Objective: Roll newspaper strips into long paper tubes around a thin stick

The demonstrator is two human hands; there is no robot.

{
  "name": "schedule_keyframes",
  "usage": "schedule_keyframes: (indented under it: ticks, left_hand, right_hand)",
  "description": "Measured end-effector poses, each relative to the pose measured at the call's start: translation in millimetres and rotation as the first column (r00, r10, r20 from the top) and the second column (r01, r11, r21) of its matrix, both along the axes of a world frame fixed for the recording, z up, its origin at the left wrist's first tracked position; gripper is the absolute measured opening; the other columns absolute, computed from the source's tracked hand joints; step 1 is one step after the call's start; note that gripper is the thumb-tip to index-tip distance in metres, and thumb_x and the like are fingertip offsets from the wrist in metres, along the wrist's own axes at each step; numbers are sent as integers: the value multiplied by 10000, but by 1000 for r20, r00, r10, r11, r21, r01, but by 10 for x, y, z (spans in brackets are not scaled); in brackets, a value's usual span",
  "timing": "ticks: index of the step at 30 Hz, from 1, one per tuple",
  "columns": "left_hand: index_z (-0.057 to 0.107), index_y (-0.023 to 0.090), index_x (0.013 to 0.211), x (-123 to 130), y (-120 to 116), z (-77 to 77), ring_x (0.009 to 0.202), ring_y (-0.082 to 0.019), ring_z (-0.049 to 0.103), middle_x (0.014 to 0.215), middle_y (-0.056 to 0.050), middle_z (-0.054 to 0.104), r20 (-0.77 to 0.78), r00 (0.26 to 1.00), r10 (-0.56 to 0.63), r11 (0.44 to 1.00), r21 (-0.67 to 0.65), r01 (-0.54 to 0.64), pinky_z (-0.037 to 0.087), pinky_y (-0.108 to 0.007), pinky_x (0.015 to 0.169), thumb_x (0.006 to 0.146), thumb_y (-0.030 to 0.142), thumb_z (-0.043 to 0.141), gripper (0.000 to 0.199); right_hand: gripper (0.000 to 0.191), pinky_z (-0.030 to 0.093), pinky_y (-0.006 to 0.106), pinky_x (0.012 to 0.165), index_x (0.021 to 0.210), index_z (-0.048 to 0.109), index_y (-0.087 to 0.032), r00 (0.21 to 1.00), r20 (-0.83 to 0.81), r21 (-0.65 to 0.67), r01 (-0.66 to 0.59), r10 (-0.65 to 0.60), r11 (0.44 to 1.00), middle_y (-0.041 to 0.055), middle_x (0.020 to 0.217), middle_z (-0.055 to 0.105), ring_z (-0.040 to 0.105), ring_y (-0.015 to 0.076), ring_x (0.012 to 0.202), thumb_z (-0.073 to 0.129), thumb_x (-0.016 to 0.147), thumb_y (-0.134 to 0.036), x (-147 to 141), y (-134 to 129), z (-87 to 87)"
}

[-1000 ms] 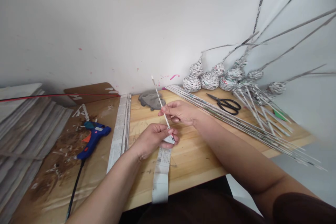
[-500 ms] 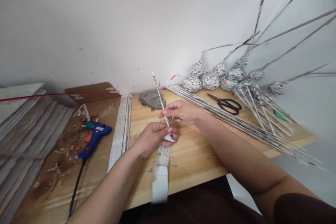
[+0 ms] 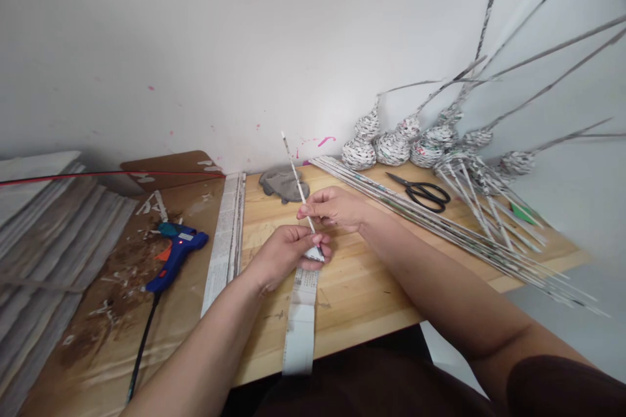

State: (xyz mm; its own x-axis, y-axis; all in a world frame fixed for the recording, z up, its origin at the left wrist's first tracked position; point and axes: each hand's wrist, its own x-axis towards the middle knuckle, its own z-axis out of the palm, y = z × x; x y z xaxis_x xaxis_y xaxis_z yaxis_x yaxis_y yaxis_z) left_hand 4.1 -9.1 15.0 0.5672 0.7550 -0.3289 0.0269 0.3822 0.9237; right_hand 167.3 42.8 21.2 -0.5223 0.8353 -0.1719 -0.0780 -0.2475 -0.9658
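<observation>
A thin rolled paper tube (image 3: 295,174) slants up and to the left above the wooden table. My right hand (image 3: 332,210) pinches it partway up between thumb and fingers. Lower down, my left hand (image 3: 288,251) grips the bottom of the tube, where it meets a newspaper strip (image 3: 300,329). The strip runs down from my left fingers and reaches past the table's front edge. Part of the fold at its top is hidden by my left fingers.
A blue glue gun (image 3: 177,254) lies left on brown board, beside stacked newspaper strips (image 3: 225,234). A grey cloth (image 3: 282,184) lies behind my hands. Rightward are long paper tubes (image 3: 391,199), black scissors (image 3: 420,192) and several woven paper gourd shapes (image 3: 359,153).
The tube's upper tip has shifted slightly up and left, and the strip's lower end lies a little higher. Both hands keep their hold, nearly unmoved.
</observation>
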Motion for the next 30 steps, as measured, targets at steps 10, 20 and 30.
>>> schedule_keyframes:
  ticks: [10, 20, 30]
  left_hand:
    - [673, 117, 925, -8, -3, 0, 831, -196, 624, 865, -106, 671, 3, 1000, -31, 999, 15, 31, 510, -358, 745, 755, 426, 626, 355]
    - [678, 109, 917, 7, -23, 6, 826, -195, 624, 866, -118, 674, 21, 999, -47, 999, -14, 48, 506, -347, 753, 744, 430, 637, 367]
    - [671, 120, 906, 18, -11, -15, 786, -171, 609, 840, -92, 667, 17, 998, -64, 998, 12, 64, 504, -324, 722, 760, 422, 615, 340]
  right_hand:
    - [341, 132, 180, 346, 676, 638, -117, 991, 57, 68, 121, -125, 990, -39, 546, 498, 282, 18, 410, 761, 604, -428, -48, -13, 44]
    - [353, 133, 179, 360, 799, 680, -109, 1000, -21, 32, -16, 17, 999, -30, 537, 489, 341, 34, 442, 720, 665, -433, 31, -11, 80]
    - [380, 219, 187, 407, 761, 667, -130, 978, 109, 217, 153, -180, 964, -21, 566, 513, 377, 55, 478, 682, 673, -500, -41, -11, 81]
